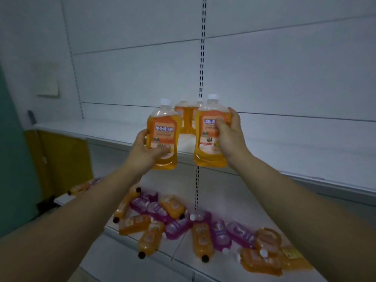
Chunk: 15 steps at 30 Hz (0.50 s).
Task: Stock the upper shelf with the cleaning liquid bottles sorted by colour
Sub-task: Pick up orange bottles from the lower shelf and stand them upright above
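My left hand (147,150) grips an orange bottle with a white cap (163,127), held upright in front of the upper shelf (284,155). A second orange bottle with a white cap (210,151) is upright in my right hand (228,131), which grips its right side. Both bottles hang just before the shelf's front edge, side by side with a gap between them. Behind that gap two orange bottles (188,117) stand upright on the upper shelf. Several orange and purple bottles (183,222) lie in a loose heap on the lower shelf.
A slotted upright rail (202,58) runs down the white back panel behind the bottles. The upper shelf stretches bare to the left (81,129) and to the right. A yellow cabinet (61,159) and a teal wall (12,159) are at the left.
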{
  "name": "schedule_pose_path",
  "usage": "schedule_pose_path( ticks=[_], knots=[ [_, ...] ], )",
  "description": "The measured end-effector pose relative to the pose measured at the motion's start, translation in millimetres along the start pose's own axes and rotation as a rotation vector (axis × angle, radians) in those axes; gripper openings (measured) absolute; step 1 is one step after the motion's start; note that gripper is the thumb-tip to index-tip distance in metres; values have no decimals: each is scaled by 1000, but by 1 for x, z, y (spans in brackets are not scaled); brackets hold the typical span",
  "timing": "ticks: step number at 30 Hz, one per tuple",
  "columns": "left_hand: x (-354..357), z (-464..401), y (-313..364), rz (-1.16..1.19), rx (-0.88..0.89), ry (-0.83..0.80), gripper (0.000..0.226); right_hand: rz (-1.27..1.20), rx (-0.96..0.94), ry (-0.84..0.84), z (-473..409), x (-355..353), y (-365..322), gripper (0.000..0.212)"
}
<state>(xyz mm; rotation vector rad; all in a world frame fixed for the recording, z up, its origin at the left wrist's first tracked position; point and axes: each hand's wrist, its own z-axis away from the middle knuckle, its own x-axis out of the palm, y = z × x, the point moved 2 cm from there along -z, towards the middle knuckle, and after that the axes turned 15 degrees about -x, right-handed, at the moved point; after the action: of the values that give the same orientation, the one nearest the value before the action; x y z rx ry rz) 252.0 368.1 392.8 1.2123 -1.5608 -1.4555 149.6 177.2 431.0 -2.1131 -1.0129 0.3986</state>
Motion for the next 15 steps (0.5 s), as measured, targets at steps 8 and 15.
schedule_pose_path(
  ticks=[8, 15],
  knots=[
    [-5, -87, 0, -96, 4, 114, 58, 140, 24, 2, -66, 11, 59, 52],
    [-1, -154, -16, -100, -54, 31, 55, 193, 57, -48, -92, 33, 103, 63]
  ],
)
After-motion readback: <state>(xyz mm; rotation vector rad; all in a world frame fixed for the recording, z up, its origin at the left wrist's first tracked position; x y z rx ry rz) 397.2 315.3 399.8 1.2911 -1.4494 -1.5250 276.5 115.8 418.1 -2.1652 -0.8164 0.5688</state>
